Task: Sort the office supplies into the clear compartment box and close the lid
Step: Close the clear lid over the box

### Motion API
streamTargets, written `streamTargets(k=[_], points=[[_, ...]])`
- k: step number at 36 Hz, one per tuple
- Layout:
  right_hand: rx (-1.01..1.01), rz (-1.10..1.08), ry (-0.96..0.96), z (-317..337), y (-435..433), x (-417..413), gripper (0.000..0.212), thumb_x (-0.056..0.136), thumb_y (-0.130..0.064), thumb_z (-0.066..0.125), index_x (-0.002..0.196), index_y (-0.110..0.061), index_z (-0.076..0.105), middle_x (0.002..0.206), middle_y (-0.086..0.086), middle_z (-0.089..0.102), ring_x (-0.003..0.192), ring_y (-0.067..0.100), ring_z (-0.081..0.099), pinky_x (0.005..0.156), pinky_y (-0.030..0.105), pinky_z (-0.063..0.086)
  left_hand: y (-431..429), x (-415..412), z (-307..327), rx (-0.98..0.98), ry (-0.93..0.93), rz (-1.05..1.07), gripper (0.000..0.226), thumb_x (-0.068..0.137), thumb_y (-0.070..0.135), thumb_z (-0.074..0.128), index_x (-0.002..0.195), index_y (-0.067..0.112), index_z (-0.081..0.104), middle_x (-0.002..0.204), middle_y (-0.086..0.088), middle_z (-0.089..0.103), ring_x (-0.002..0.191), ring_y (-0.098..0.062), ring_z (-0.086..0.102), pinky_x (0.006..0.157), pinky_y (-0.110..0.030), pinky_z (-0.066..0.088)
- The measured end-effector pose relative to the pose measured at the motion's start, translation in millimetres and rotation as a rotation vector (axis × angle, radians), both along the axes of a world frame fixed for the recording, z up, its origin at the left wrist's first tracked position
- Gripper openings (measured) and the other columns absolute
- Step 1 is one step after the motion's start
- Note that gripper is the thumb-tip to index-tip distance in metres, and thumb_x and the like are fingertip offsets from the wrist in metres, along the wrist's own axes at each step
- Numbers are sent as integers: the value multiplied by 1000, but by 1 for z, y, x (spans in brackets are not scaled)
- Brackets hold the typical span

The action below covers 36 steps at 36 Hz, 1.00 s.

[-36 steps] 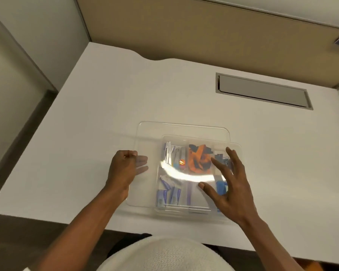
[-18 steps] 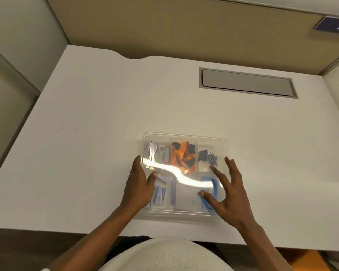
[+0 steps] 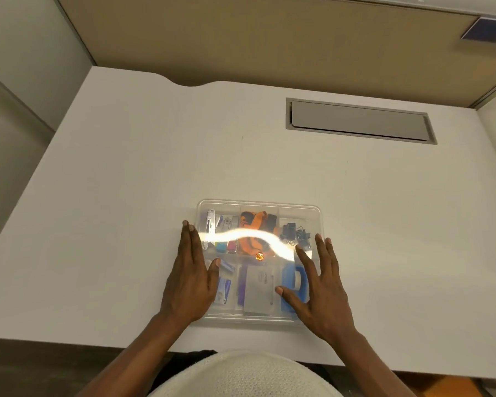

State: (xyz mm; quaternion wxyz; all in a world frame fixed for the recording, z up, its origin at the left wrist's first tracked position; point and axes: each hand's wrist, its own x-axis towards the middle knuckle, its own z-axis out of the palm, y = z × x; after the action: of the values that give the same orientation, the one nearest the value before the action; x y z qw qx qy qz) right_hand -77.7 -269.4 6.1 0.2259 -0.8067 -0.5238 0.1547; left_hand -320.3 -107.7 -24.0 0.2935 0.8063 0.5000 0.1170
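Observation:
The clear compartment box [image 3: 258, 204] sits near the desk's front edge with its transparent lid lying flat on top, a streak of glare across it. Inside I see metal clippers and small coloured items at the back left, an orange strap [image 3: 255, 227] in the back middle, black binder clips [image 3: 294, 232] at the back right, a grey card box [image 3: 259, 287] in the front middle and a blue tape dispenser [image 3: 291, 277] at the front right. My left hand [image 3: 191, 277] lies flat on the lid's left edge. My right hand [image 3: 318, 287] rests spread on the lid's right side.
The white desk [image 3: 126, 196] has a grey recessed cable hatch [image 3: 358, 120] at the back right. A tan partition wall [image 3: 269, 38] stands behind the desk. A blue sign [image 3: 490, 28] is on the wall at the far right.
The lid, held off to the left a second ago, now lies squarely over the box. My left hand moved right onto it and flattened; my right hand stays spread on the right side.

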Motion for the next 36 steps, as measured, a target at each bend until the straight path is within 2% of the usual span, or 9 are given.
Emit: streamTargets(k=[5,9,13,18,21,26,29,33,36], points=[[-7,-15,-7,-5,-1,-2,92,88,-81,45,161,-27,27,173,0,-1,160,25,-2,119,61,33,3,1,-4,16,-3,-7,88,100,62,29,164,16,-10,174,4,-13,161,-9,-5,127,-32,17],[-7,-33,-17,-9,-1,-1,92,88,-81,44,159,-25,33,173,2,3,160,27,1,117,65,32,0,2,-2,78,41,5,88,100,60,33,165,11,0,175,-4,-4,162,-17,1,129,-38,21],[-16,-42,-37,-12,-1,-1,91,88,-81,45,159,-26,33,173,2,3,160,26,1,118,65,31,0,4,6,169,67,-44,89,99,54,47,164,7,8,175,-10,-2,162,-25,2,129,-45,22],[-16,-41,-57,-11,0,-1,90,88,-79,47,159,-27,32,173,2,3,160,26,2,122,61,25,1,7,7,182,78,-150,90,100,66,35,164,8,9,175,-7,-1,162,-23,1,129,-47,24],[-28,-27,-82,-11,-1,1,88,88,-79,48,159,-28,32,173,3,6,160,25,3,124,57,21,3,5,7,185,103,-157,92,99,66,38,165,9,7,175,-7,0,162,-22,2,129,-47,25],[-38,-45,-170,-4,5,6,83,85,-80,52,147,-25,50,166,11,28,157,30,16,122,59,25,7,4,5,194,170,-182,95,97,71,35,165,11,7,175,-8,1,162,-25,5,129,-52,22],[-1,-98,-156,3,15,12,78,85,-79,54,139,-23,55,159,12,38,156,31,21,117,59,31,11,6,6,175,156,-180,101,92,81,29,163,10,18,174,-11,10,161,-30,14,128,-54,22],[41,-100,-148,6,32,24,87,87,-74,58,152,-19,41,169,10,21,159,27,12,123,52,27,22,11,11,189,114,-190,106,89,82,36,164,11,14,175,-9,1,162,-27,4,130,-51,16],[4,-60,-144,3,44,32,98,88,-78,49,162,-20,22,173,5,5,160,21,-1,127,49,20,35,17,16,203,128,-220,107,90,83,30,165,10,2,175,-8,-9,162,-22,-8,132,-47,8]])
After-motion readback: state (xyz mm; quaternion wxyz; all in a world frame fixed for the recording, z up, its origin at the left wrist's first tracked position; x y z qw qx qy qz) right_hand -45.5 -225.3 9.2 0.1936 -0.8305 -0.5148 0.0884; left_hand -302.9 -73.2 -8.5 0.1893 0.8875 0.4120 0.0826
